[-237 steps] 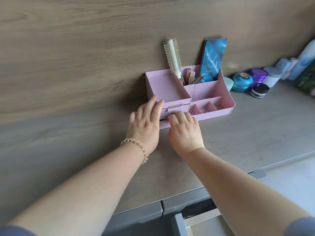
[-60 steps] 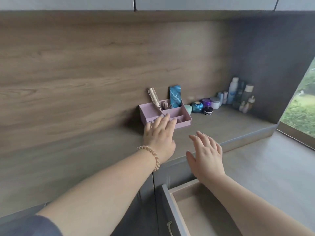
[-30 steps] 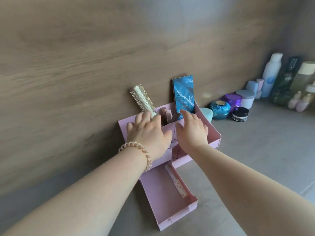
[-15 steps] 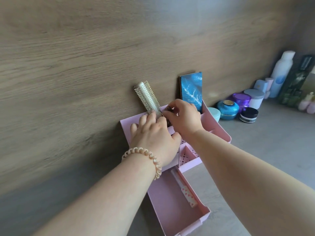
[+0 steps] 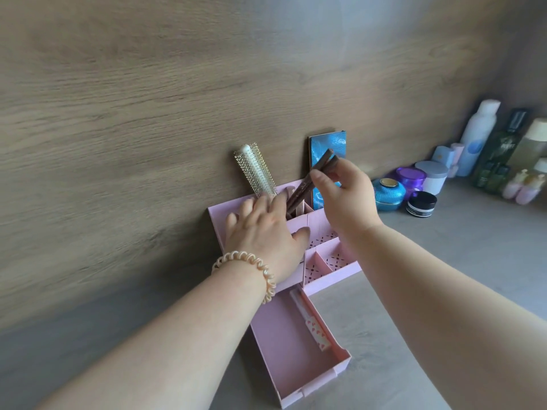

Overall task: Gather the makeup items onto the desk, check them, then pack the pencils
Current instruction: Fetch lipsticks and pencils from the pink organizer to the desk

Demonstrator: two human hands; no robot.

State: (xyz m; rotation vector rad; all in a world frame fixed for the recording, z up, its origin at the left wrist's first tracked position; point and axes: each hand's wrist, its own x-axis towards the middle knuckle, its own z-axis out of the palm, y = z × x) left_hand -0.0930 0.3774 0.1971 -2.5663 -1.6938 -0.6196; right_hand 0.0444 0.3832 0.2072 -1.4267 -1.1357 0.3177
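Note:
A pink organizer (image 5: 343, 269) stands on the desk against the wooden wall, its drawer (image 5: 299, 350) pulled out toward me. My right hand (image 5: 343, 196) pinches a small bunch of brown makeup pencils (image 5: 305, 182), lifted partway out of the organizer's rear slot. My left hand (image 5: 263, 232) rests flat on the organizer's top, fingers spread, holding nothing. A round hairbrush (image 5: 256, 171) and a blue palette (image 5: 325, 146) stand upright in the back compartments. A slim white item with pink hearts (image 5: 310, 324) lies in the drawer.
Jars (image 5: 387, 193) and a black-lidded pot (image 5: 421, 204) sit to the organizer's right, with bottles (image 5: 479, 134) lined up in the far right corner. The grey desk surface (image 5: 444, 276) stretches to the right and toward me.
My right hand has closed on the brown pencils and drawn them up out of the slot. The left hand stays on the organizer; the drawer stands open since a second ago.

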